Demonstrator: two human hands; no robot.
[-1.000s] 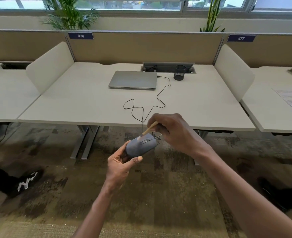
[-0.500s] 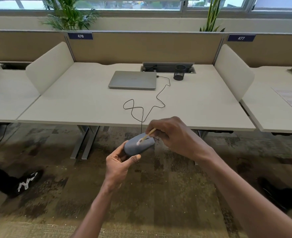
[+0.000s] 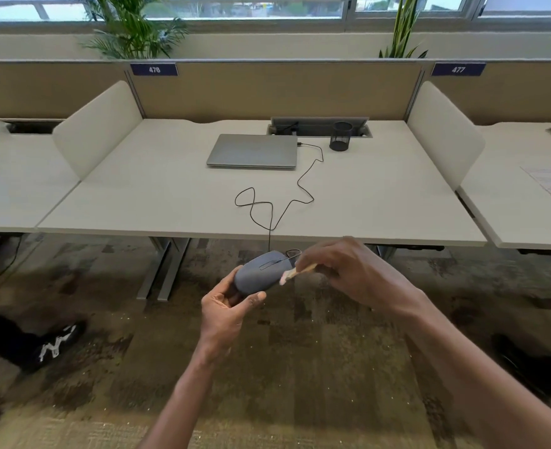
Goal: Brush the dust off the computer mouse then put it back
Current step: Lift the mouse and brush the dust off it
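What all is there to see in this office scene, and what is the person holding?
computer mouse: 1, grey, held in front of the desk, off its surface
brush: 1, pale wooden handle, bristles at the mouse's right side
cable: 1, black, looping from mouse to laptop
laptop: 1, silver, closed, far middle of desk
pen cup: 1, black mesh, right of laptop
desk: 1, off-white
plants: 2, green, by the window
left hand: holds the mouse
right hand: holds the brush
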